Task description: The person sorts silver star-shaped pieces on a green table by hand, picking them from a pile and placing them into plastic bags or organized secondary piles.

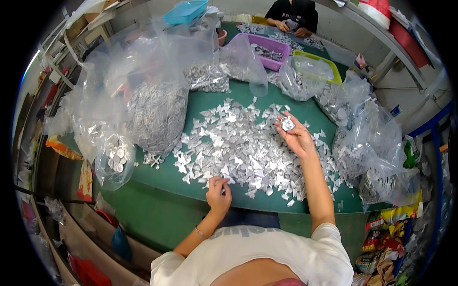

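Green table (210,102) seen from above, near edge curved across the lower middle; a wide heap of small silver foil pieces (238,148) covers its centre, running from the near edge toward the far side.

Right hand (296,136) raised palm-up over the heap's right part; fingers curled and clamped on a small round silver piece (287,124) held at the fingertips, clear of the table.

Left hand (218,193) down at the near edge of the table, at the heap's near fringe; fingertips pinched together on something small in the foil, though just what they hold cannot be made out; thin bracelet on that wrist.

Large clear plastic bag (155,112) packed with silver round pieces stands on the left part of the table, touching the heap's left margin; a smaller clear bag (114,159) with a few discs hangs over the left edge; more clear bags (372,152) of silver pieces crowd the right edge.

Far side: purple tray (269,47) and yellow-green tray (317,64), each with silver pieces; blue tray (186,12) above the bags at the far left corner.

Another person in a dark top (293,14) sits at the far edge, hands together over more foil.
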Action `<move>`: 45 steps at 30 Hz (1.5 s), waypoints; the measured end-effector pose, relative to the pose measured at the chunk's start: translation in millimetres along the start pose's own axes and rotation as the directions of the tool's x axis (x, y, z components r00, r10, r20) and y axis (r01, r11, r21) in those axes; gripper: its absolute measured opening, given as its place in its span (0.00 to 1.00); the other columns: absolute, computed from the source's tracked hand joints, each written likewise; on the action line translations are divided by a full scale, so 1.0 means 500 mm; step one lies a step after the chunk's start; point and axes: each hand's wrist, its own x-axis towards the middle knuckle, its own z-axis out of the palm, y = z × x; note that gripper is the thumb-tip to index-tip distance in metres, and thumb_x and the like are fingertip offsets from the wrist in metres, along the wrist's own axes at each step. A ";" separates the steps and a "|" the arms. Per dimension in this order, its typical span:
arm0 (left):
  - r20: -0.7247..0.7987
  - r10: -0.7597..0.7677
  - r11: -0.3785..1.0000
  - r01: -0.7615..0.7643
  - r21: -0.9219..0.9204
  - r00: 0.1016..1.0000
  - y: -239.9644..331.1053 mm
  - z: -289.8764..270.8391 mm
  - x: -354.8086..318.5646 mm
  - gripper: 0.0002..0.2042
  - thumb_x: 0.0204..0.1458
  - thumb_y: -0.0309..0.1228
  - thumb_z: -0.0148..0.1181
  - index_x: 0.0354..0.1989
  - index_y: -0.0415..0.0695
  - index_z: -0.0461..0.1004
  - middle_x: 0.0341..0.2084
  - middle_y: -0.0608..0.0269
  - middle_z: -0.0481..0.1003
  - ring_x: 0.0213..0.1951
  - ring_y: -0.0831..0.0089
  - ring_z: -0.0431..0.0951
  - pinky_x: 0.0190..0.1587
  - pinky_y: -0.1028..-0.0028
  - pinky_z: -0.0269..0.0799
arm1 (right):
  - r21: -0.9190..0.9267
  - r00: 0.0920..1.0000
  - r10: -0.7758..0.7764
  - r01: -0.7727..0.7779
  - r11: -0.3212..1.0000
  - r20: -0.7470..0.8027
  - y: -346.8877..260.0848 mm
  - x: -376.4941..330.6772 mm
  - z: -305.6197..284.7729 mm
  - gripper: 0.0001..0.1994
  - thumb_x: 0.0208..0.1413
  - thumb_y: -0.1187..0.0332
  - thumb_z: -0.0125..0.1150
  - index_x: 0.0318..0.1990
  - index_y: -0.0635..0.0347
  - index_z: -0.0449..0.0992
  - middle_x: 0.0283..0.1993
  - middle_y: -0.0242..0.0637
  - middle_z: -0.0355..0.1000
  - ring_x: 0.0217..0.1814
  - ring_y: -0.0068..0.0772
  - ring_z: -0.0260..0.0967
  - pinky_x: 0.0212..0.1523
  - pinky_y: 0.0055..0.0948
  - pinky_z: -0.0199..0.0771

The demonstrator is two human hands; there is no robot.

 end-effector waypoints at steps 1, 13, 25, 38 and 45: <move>-0.002 -0.007 1.000 0.007 -0.013 1.000 -0.002 0.001 -0.002 0.08 0.41 0.18 0.56 0.29 0.44 0.75 0.28 0.58 0.70 0.21 0.61 0.72 0.20 0.71 0.66 | -0.035 0.998 0.021 -0.019 0.999 0.066 0.003 -0.023 0.014 0.31 0.44 0.89 0.38 0.60 0.68 0.50 0.57 0.57 0.55 0.57 0.49 0.60 0.58 0.36 0.64; 0.451 -0.255 0.710 0.482 -0.513 0.855 0.083 -0.008 0.072 0.09 0.49 0.24 0.56 0.40 0.41 0.73 0.26 0.71 0.70 0.29 0.84 0.67 0.31 0.83 0.62 | -0.433 0.980 0.191 -0.147 0.889 0.061 0.130 -0.177 0.100 0.27 0.54 0.79 0.51 0.60 0.62 0.50 0.52 0.53 0.64 0.55 0.46 0.65 0.46 0.36 0.75; 0.880 -0.122 -0.455 0.762 -0.461 0.460 0.073 0.009 0.079 0.20 0.58 0.37 0.41 0.52 0.33 0.62 0.49 0.51 0.66 0.53 0.61 0.65 0.57 0.63 0.58 | -0.487 0.989 0.124 -0.145 0.861 -0.075 0.163 -0.207 0.092 0.15 0.59 0.72 0.48 0.50 0.68 0.57 0.36 0.47 0.70 0.24 0.28 0.68 0.16 0.20 0.66; 0.903 -0.088 -0.618 0.688 -0.380 0.420 0.100 -0.005 0.081 0.28 0.60 0.48 0.33 0.57 0.35 0.56 0.53 0.55 0.61 0.52 0.60 0.64 0.54 0.58 0.58 | -0.729 0.986 0.165 -0.125 0.673 -0.016 0.187 -0.215 0.114 0.10 0.59 0.70 0.48 0.44 0.65 0.70 0.15 0.33 0.66 0.13 0.16 0.60 0.14 0.15 0.59; 0.878 -0.036 -0.652 0.655 -0.382 0.477 0.092 0.000 0.076 0.30 0.59 0.49 0.34 0.59 0.35 0.54 0.56 0.52 0.57 0.59 0.58 0.57 0.61 0.56 0.49 | -0.703 1.000 -0.010 0.005 0.712 -0.003 0.184 -0.214 0.108 0.11 0.59 0.69 0.48 0.44 0.65 0.71 0.25 0.33 0.69 0.14 0.15 0.60 0.13 0.14 0.58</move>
